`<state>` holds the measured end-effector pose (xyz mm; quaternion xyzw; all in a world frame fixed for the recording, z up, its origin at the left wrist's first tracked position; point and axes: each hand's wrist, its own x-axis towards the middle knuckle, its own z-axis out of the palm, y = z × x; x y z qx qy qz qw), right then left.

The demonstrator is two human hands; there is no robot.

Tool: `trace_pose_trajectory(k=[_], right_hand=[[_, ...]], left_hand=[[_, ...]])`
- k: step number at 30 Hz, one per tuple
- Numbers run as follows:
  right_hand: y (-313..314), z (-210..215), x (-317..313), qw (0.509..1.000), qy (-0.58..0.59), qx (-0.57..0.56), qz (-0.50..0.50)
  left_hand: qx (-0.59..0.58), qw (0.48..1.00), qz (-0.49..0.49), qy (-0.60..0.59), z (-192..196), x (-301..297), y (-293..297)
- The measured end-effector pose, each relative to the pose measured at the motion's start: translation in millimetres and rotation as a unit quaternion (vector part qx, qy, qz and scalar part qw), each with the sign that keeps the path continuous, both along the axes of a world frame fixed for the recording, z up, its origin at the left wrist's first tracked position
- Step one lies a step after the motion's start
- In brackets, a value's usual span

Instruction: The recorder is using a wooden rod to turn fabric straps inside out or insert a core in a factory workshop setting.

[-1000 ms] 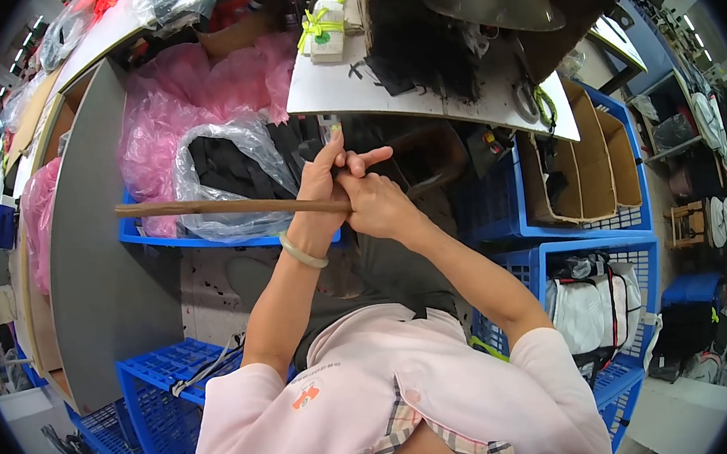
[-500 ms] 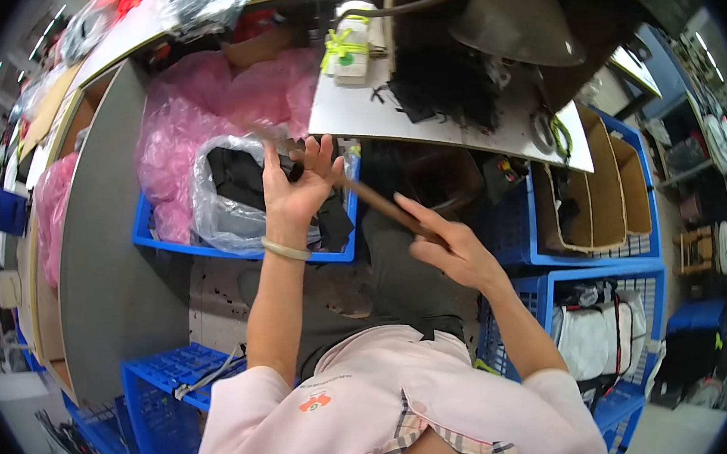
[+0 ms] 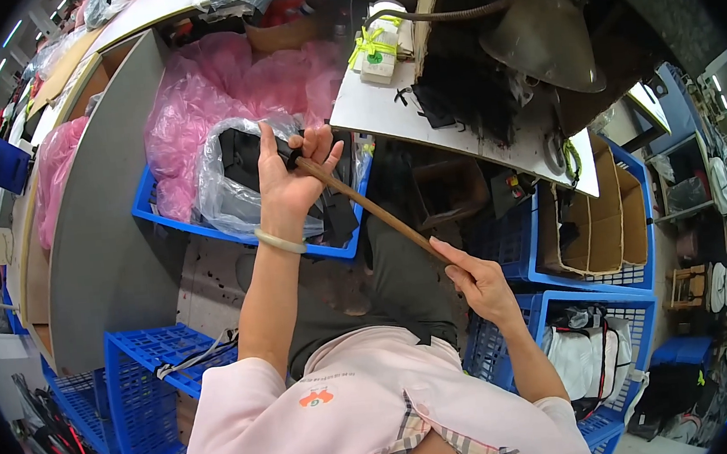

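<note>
A long brown wooden stick slants between my two hands. My right hand grips its lower right end, with the index finger laid along the wood. My left hand is turned palm up, its thumb raised and its fingers loosely curled. The upper end of the stick rests across that palm, near the finger bases. A small black piece sits at this end, between thumb and fingers; its kind is unclear. Behind my left hand is a clear plastic bag holding black pieces, inside a blue crate.
Pink plastic bags fill the crate's far side. At right, a white table carries a lamp, black fabric and a tied white bundle. Cardboard boxes and blue crates stand on the right; a grey panel stands at left.
My right hand has moved down and to the right, drawing the stick the same way. Its far end, which stuck out past my left hand, now lies at that palm. My left hand stays nearly in place.
</note>
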<state>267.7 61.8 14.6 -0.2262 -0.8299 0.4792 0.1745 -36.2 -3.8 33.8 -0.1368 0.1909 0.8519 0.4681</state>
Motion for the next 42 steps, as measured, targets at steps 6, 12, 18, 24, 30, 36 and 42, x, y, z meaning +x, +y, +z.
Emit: trace_pose_trajectory(k=[6,12,18,24,30,36,42], right_hand=[[-26,19,-44,0.992,-0.016,-0.104,-0.067],[-13,25,-43,0.967,0.033,-0.241,-0.071],[-26,8,-40,0.948,0.031,-0.299,-0.1],[-21,14,-65,0.91,0.039,-0.407,-0.069],[-10,18,-82,0.97,0.039,-0.233,-0.061],[-18,17,-84,0.938,0.028,-0.339,-0.062],[-28,24,-113,0.894,0.084,-0.434,-0.068]], left_hand=[[-0.054,0.938,-0.063,0.336,-10,60,14],[0.018,0.955,-0.056,0.292,7,60,13],[0.071,0.952,0.005,0.297,-2,25,23],[0.088,0.947,0.004,0.31,11,3,12],[0.126,0.938,-0.086,0.312,4,-4,23],[0.073,0.951,0.01,0.299,9,-7,6],[0.069,0.905,-0.04,0.418,4,24,14]])
